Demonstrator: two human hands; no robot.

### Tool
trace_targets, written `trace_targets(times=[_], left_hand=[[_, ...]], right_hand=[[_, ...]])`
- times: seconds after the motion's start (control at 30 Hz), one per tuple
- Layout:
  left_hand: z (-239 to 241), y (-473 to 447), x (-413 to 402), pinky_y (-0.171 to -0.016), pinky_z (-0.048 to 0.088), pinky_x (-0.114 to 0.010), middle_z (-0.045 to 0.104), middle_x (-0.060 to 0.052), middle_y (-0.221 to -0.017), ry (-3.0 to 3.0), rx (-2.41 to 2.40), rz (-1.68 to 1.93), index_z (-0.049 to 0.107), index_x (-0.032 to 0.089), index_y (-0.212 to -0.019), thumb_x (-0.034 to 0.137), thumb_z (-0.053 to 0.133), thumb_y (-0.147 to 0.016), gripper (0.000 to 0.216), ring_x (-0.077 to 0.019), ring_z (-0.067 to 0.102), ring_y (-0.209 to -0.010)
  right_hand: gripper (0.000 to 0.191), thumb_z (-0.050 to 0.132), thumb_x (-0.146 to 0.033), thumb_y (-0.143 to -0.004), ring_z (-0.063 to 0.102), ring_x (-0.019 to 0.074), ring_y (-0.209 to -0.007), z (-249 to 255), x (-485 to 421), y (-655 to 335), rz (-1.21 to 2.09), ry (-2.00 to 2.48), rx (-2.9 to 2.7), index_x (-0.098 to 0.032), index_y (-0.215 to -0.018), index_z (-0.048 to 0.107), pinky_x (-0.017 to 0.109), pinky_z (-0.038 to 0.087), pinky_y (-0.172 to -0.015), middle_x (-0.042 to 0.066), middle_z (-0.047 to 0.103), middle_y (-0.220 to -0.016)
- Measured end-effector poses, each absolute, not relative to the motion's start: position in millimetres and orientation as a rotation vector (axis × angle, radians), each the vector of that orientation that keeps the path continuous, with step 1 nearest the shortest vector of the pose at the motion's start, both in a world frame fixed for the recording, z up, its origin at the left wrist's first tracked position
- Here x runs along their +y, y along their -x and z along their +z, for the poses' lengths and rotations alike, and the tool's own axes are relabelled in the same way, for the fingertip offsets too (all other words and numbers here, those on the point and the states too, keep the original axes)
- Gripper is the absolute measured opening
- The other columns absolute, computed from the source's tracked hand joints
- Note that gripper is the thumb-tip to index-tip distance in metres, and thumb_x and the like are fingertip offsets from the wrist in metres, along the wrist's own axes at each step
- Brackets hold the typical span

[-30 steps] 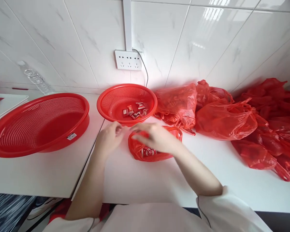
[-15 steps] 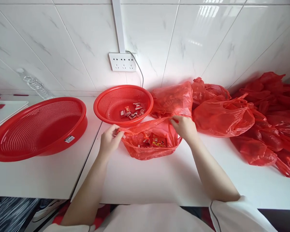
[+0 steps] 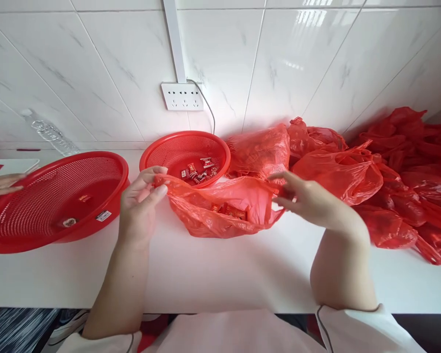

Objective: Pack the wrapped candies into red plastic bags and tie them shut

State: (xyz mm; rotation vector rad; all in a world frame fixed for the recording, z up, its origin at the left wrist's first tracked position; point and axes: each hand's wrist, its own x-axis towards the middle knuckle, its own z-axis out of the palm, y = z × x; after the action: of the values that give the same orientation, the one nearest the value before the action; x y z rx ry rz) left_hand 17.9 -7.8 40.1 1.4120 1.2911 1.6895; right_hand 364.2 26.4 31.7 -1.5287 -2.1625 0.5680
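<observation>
Head view, red bag (image 3: 224, 215) stretched between left hand (image 3: 141, 198), right hand (image 3: 306, 201)

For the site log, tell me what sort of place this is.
Probably a small packing or sorting workroom: white table, tiled wall, a large basket and a small basket holding wrapped sweets, and a heap of red plastic bags. The left hand and right hand hold one bag open.

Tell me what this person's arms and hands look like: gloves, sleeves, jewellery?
Both the left hand and the right hand are bare: no gloves, rings or watch show. The forearms are uncovered, and white sleeves begin near the elbows. A thin dark cord runs along the right sleeve's edge.
</observation>
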Motion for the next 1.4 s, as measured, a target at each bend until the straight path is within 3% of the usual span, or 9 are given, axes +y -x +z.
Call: trace_targets(times=[0.27,0.47,0.57,0.67,0.73,1.0,1.17,1.3,1.4], left_hand=[[70.5,-27.8,9.7,-0.114,0.039,-0.048,0.060,0.002,-0.133,-1.670,0.719,1.729,0.051,0.041,-0.134,0.042,0.077,-0.074,0.065,-0.0286,0.046,-0.135],[61.1,-44.3,10.8,-0.087,0.056,-0.041,0.057,0.006,-0.076,-1.614,0.597,1.295,0.032,0.039,-0.147,0.026,0.072,-0.082,0.077,-0.0118,0.062,-0.067],[52.5,-63.6,7.3,-0.062,0.052,-0.027,0.053,0.004,-0.076,-1.695,0.703,0.940,0.048,0.031,-0.136,0.026,0.076,-0.077,0.065,-0.0094,0.052,-0.060],[45.8,-77.9,6.5,-0.052,0.043,-0.024,0.050,0.003,-0.068,-1.747,0.780,0.906,0.063,0.022,-0.094,0.032,0.062,-0.089,0.012,-0.0090,0.045,-0.056],[43.7,-79.4,7.0,-0.045,0.034,-0.022,0.039,0.005,-0.055,-1.619,0.832,0.910,0.058,0.021,-0.083,0.039,0.048,-0.097,0.025,-0.0077,0.036,-0.046],[44.4,-66.8,16.6,-0.037,0.026,-0.019,0.039,0.009,-0.044,-1.373,0.954,0.989,0.055,0.022,-0.094,0.049,0.046,-0.097,0.028,-0.0056,0.033,-0.034],[40.9,-63.8,26.5,-0.044,0.039,-0.020,0.055,0.003,-0.056,-1.506,1.022,0.924,0.064,0.019,-0.097,0.039,0.059,-0.092,0.022,-0.0086,0.053,-0.046],[47.5,-57.0,20.1,-0.066,0.051,-0.023,0.068,-0.002,-0.087,-1.926,0.921,0.733,0.060,0.020,-0.093,0.018,0.060,-0.085,0.008,-0.0127,0.065,-0.076],[53.3,-55.8,9.2,-0.062,0.047,-0.022,0.065,0.002,-0.081,-2.377,1.007,0.680,0.056,0.021,-0.090,0.008,0.053,-0.080,0.017,-0.0104,0.059,-0.068]], right_hand=[[0.026,0.075,-0.032,-0.080,0.060,0.0134,-0.074,69.4,38.0,-337.1,0.535,0.712,-1.480,-0.027,-0.104,0.066,0.029,0.052,-0.066,0.000,0.058,-0.082],[0.021,0.062,-0.014,-0.088,0.064,0.0184,-0.093,76.6,32.0,-296.6,0.317,0.521,-1.658,-0.025,-0.105,0.067,0.037,0.052,-0.085,0.003,0.068,-0.096],[0.023,0.052,-0.010,-0.092,0.064,0.0181,-0.092,76.9,22.8,-271.2,0.317,0.349,-2.106,-0.024,-0.103,0.066,0.039,0.051,-0.089,0.002,0.069,-0.094],[0.019,0.050,-0.017,-0.095,0.062,0.0192,-0.099,74.3,22.1,-255.3,0.298,0.300,-2.219,-0.022,-0.108,0.063,0.037,0.052,-0.090,0.006,0.066,-0.103],[0.021,0.056,-0.025,-0.095,0.059,0.0219,-0.110,69.4,27.0,-254.9,0.308,0.418,-2.120,-0.021,-0.114,0.060,0.039,0.051,-0.094,0.010,0.061,-0.115],[0.006,0.059,-0.015,-0.090,0.061,0.0135,-0.078,38.3,40.3,-276.3,0.568,0.580,-2.036,-0.020,-0.093,0.062,0.027,0.052,-0.068,0.003,0.065,-0.088],[0.012,0.058,-0.010,-0.089,0.062,0.0141,-0.081,41.1,30.9,-275.2,0.656,0.443,-2.379,-0.020,-0.090,0.064,0.028,0.050,-0.070,0.003,0.068,-0.091],[0.008,0.069,-0.027,-0.087,0.060,0.0121,-0.070,40.8,37.5,-275.4,0.912,0.287,-2.310,-0.020,-0.087,0.065,0.027,0.050,-0.066,0.001,0.067,-0.080],[0.013,0.058,-0.031,-0.095,0.063,0.0152,-0.092,34.5,50.2,-272.7,1.015,0.338,-1.930,-0.021,-0.100,0.065,0.031,0.052,-0.082,0.005,0.068,-0.102]])
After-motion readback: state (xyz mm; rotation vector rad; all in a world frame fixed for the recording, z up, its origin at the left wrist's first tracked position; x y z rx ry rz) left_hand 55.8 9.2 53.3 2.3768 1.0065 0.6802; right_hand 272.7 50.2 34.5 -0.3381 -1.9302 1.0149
